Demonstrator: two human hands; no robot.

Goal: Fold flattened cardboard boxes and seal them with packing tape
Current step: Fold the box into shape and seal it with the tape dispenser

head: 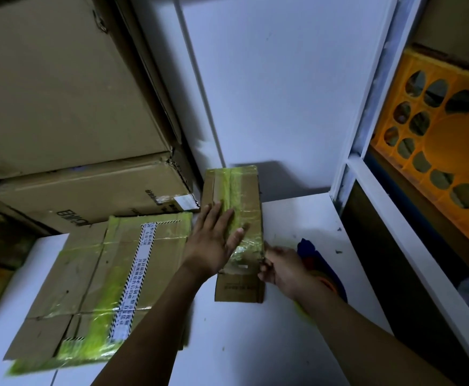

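A small brown cardboard box (244, 190) with yellow-green tape along its top stands on the white table (255, 344), its far end against the wall. My left hand (213, 235) lies flat on the box's top, fingers straight, pressing the tape. My right hand (280, 267) is at the box's near right edge, fingers curled against it; what it pinches is blurred. A blue tape dispenser (322, 263) lies on the table just behind the right hand. A flattened cardboard box (96, 285) with green tape and a white printed strip lies to the left.
Large stacked cardboard cartons (60, 107) fill the back left. A white shelf frame (367, 174) stands at the right, with an orange plastic crate (445, 151) inside it. The white wall (269, 79) rises behind the table.
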